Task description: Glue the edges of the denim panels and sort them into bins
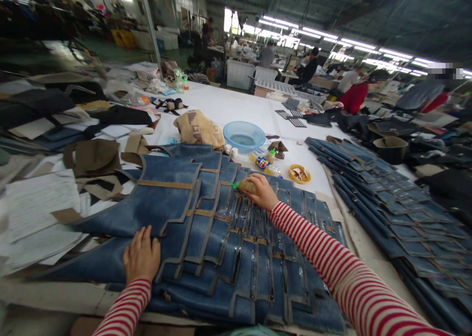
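Note:
My right hand (260, 192) is wrapped round a glue bottle (246, 185) with a green nozzle, tipped on its side over the blue panels. The nozzle points left, close to a tan strip on one panel. Many blue leather-like panels (165, 166) with grey edges lie overlapped in a fanned stack, and glossy wet-looking streaks run along the edges under and right of my right hand. My left hand (142, 255) lies flat on the panels at the lower left, fingers stretched out, holding nothing.
Behind the panels stand a blue basin (244, 135), a tan patterned cloth (201, 129) and a yellow dish (300, 173) of scraps. Handwritten papers (40, 208) lie at left. Another blue panel stack (401, 218) fills the right side. Several people work in the background.

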### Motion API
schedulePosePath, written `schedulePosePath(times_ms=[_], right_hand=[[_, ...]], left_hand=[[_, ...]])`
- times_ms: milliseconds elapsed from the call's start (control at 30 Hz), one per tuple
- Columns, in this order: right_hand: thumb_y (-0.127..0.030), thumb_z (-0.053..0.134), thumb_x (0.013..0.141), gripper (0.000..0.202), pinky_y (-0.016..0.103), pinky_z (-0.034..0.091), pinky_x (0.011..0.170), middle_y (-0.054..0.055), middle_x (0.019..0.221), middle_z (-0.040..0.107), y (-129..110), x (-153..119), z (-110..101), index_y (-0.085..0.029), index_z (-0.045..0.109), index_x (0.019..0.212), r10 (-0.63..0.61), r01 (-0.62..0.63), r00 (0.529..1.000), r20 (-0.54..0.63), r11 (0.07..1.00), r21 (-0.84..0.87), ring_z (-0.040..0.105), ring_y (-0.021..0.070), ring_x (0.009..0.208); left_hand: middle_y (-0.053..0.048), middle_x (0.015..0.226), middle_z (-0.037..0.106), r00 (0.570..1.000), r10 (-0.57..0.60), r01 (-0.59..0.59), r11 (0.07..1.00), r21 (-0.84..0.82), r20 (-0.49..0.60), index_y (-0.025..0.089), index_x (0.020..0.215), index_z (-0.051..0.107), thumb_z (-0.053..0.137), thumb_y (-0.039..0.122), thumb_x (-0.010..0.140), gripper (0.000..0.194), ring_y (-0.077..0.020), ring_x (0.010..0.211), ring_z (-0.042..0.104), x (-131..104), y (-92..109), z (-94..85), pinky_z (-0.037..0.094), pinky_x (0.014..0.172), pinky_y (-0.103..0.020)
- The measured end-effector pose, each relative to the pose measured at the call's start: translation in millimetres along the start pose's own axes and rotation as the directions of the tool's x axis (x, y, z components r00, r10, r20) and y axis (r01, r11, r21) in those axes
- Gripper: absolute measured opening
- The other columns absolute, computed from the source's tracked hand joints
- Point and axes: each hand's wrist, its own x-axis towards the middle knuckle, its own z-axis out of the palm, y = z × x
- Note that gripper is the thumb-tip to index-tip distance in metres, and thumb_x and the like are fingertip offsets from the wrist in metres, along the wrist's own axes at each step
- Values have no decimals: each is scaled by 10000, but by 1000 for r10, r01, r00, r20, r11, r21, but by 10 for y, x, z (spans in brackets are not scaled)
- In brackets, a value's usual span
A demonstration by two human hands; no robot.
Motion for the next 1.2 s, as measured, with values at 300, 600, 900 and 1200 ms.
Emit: schedulePosePath(times_ms=[300,600,900,1200], right_hand=[[-329,597,743,406,441,396,938,97,1122,475,110,101,35,-217,478,1115,46,-45,999,-30,999,31,449,233,1078],[-354,597,739,392,427,399,918,97,1080,491,378,322,106,-195,488,1080,105,-105,993,-56,994,6,456,230,1046],[-351,595,741,397,421,379,939,99,1078,487,597,504,164,-182,485,1083,111,-113,990,-91,993,-16,448,236,1055],[-379,600,727,420,424,370,940,93,1076,480,770,738,207,-196,487,1088,188,-192,975,-121,981,-21,450,246,1053]], left_hand=[[-144,1302,449,1000,-1,1,1000,11,11,112,1281,390,222,319,869,490,-246,1224,366,16,-23,10,257,1013,-432],[-150,1293,455,1000,13,-13,1000,14,-2,111,1275,395,224,317,860,494,-249,1211,379,27,-60,59,266,1005,-431],[-146,1286,464,1000,22,-22,999,33,-12,112,1268,402,208,329,861,501,-250,1204,391,29,-66,66,279,1000,-432],[-146,1279,470,1000,21,-21,999,35,-16,93,1265,407,196,331,874,505,-247,1206,391,36,-48,47,285,996,-423]])
